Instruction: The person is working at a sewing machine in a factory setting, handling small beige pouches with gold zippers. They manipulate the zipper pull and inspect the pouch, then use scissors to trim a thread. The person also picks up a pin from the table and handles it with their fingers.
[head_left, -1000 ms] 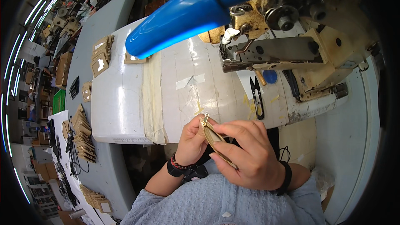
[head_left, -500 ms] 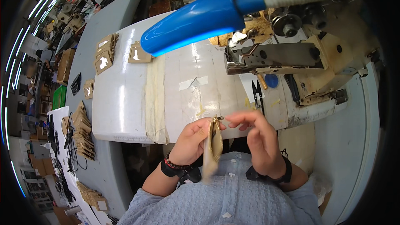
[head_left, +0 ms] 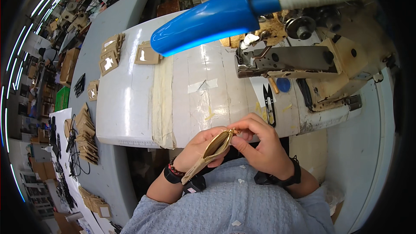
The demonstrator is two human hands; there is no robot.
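Note:
A small tan zip pouch (head_left: 203,161) is held in front of my chest, tilted, its gold-toothed zipper edge parted so the inside shows. My left hand (head_left: 200,147) grips the pouch from its left side, fingers behind it. With thumb and forefinger, my right hand (head_left: 260,143) pinches the gold zipper end (head_left: 233,131) at the pouch's upper corner. The fingertips cover part of that metal piece. Black thread snips (head_left: 269,106) lie on the table just beyond my right hand.
A sewing machine (head_left: 294,60) stands at the right, under a blue lamp (head_left: 206,21). Tan pieces with windows (head_left: 108,63) lie at the far left of the white table (head_left: 130,117). Stacked tan pieces (head_left: 86,141) and black cords (head_left: 74,154) sit on the grey table's left.
My right hand has closed from loosely spread fingers into a pinch on the zipper end. The pouch has swung from nearly upright to a slant, its lower end toward my left wrist.

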